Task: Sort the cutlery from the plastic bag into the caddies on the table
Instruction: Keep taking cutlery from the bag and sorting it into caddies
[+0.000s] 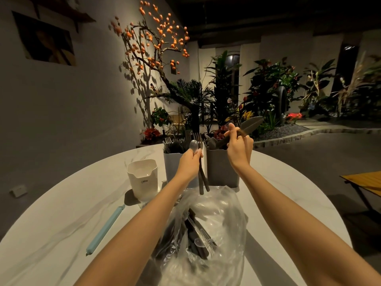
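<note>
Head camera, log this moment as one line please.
left hand: holds spoon and forks | right hand: holds knives above dark caddy | bag: cutlery left inside

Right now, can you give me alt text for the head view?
Left hand grips forks and a spoon, right hand holds knives over the dark caddy. A clear bag of cutlery lies nearest on the white table.

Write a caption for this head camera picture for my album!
Left hand holds forks and a spoon, right hand a knife, above the caddies.
</note>
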Demonstrator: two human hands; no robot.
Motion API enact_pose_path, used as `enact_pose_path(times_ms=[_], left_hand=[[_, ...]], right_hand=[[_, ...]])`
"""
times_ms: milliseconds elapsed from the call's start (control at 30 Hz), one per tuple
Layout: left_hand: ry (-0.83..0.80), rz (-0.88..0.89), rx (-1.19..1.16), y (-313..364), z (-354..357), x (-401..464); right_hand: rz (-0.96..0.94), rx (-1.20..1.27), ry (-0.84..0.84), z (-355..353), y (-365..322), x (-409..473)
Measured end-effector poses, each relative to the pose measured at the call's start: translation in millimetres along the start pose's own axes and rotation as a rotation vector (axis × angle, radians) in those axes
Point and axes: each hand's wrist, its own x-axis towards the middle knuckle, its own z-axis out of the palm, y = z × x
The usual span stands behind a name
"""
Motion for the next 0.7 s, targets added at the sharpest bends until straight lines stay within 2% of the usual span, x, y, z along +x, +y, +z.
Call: enact_pose_path(times_ms=[200, 367, 433, 600, 700], left_hand=[[0.006, 0.005, -0.045, -2, 4, 18], [0.020, -0.007, -0.133, -3, 10, 29], [0.017, 0.003, -0.167, -3, 12, 31], [0.025, 0.023, -0.168, -7, 15, 35], [0.042, 0.034, -0.137, -9, 16, 36]], right_hand=[[0.057, -0.180, 0.024, 4, 9, 21], [0.024, -0.225, -0.014, 11, 3, 40], [0.034, -0.306, -0.082, 13, 8, 44], [0.112, -0.694, -0.357, 19, 27, 47], [0.106, -0.753, -0.468, 22, 23, 47]])
